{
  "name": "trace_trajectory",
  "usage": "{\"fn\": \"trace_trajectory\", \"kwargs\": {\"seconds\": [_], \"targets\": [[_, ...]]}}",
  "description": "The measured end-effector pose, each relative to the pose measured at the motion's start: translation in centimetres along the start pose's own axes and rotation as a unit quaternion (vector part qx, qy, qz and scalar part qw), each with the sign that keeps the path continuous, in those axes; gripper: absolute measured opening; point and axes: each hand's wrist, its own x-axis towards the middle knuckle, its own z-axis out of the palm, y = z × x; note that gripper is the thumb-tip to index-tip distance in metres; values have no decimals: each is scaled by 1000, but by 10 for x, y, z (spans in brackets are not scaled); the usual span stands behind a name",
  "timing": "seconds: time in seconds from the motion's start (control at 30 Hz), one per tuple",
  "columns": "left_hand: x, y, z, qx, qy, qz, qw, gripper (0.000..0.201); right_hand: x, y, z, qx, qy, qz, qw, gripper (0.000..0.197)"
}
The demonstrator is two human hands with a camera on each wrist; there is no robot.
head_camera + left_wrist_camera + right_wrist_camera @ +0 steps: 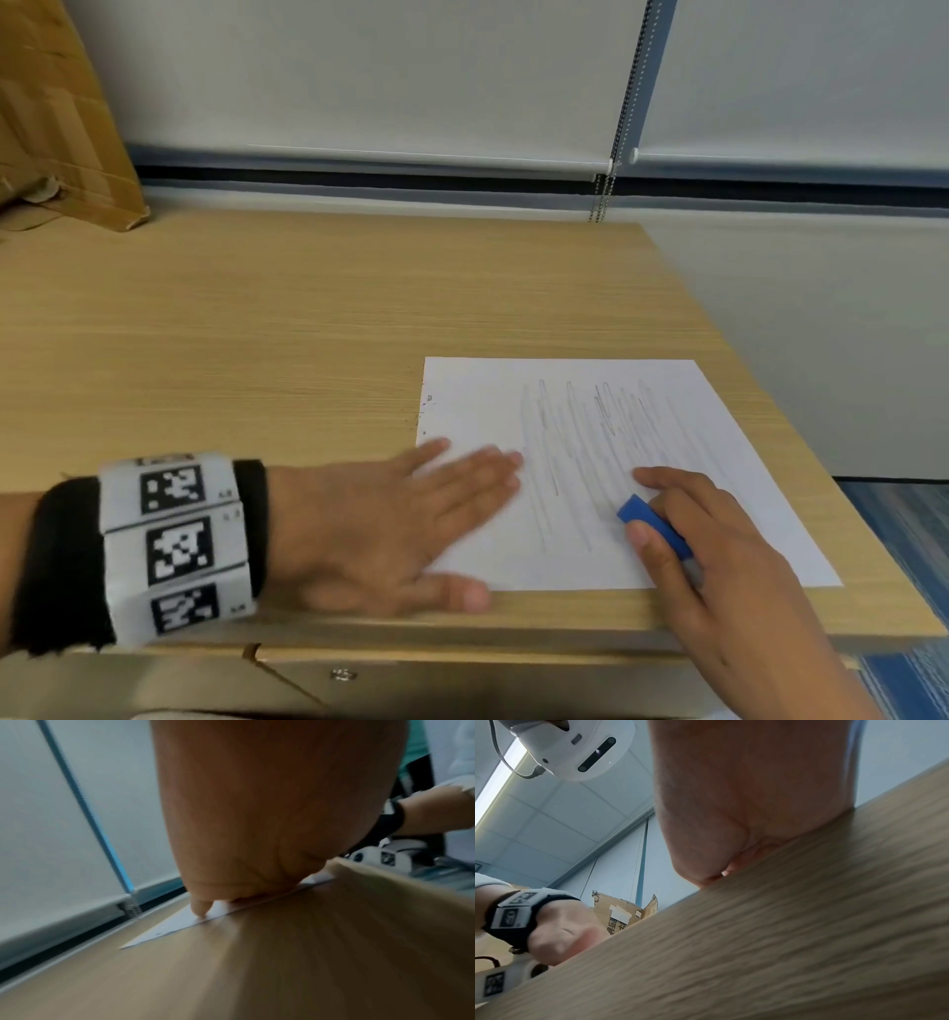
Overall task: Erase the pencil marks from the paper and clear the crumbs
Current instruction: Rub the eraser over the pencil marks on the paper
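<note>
A white sheet of paper (pixel 708 411) lies at the near right corner of the wooden desk (pixel 308 334), covered with grey pencil scribbles (pixel 580 442). My left hand (pixel 411 524) lies flat with straight fingers on the sheet's left part, holding it down. My right hand (pixel 708 545) pinches a blue eraser (pixel 655 524) between thumb and fingers, with the eraser's tip on the scribbled area near the sheet's front edge. In the left wrist view the palm (pixel 257 821) fills the frame above the paper (pixel 180 923). The right wrist view shows only the heel of the right hand (pixel 744 801) on the desk; the eraser is hidden there.
A brown cardboard box (pixel 56 118) stands at the far left of the desk. Window blinds (pixel 359 77) with a bead chain (pixel 624 113) run behind. The desk's right edge (pixel 770 370) drops to grey floor and blue carpet. A few dark specks (pixel 426 411) lie by the paper's left edge.
</note>
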Motion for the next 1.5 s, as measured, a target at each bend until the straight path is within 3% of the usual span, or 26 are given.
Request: {"fn": "trace_trajectory", "kwargs": {"seconds": [0.13, 0.2, 0.27, 0.4, 0.43, 0.53, 0.6, 0.83, 0.93, 1.03, 1.2, 1.33, 1.5], "targets": [[-3, -43, -1, -48, -29, -152, 987, 85, -1, -1, -1, 1, 0, 0, 1000, 34], [-2, -53, -2, -45, -19, -186, 981, 90, -1, -2, -1, 5, 1, -2, 1000, 33], [-3, -44, -3, -37, 3, -149, 988, 88, 0, -2, -1, 8, 2, -3, 1000, 31], [-11, -6, 5, -12, 8, 3, 1000, 78, 0, -3, -3, 5, -3, -5, 1000, 33], [-12, -5, 10, -10, -2, -4, 1000, 79, 0, -3, -4, 6, -6, -6, 1000, 34], [-14, -24, 8, -42, -31, -125, 991, 86, 0, -3, -6, -2, -19, -5, 1000, 36], [-13, -38, 1, -66, -30, -167, 983, 89, 1, -5, -8, -8, -29, -8, 1000, 35], [-5, -39, -2, -69, 30, -138, 988, 108, 10, -20, -29, -71, -104, -30, 992, 38], [-5, -41, -1, -57, 41, -143, 987, 110, 33, -45, -56, -134, -167, -16, 977, 23], [-5, -42, 0, -56, 43, -149, 986, 112, 65, -76, -70, -119, -178, -69, 974, 19], [-5, -45, 0, -61, 57, -146, 986, 113, 116, -101, -33, -96, -291, -167, 937, 10], [-4, -45, 0, -58, 60, -146, 986, 114, 148, -98, 3, -138, -314, -199, 918, 17], [-3, -46, 1, -42, 67, -142, 987, 116, 168, -99, 15, -105, -332, -218, 912, 20]]}}
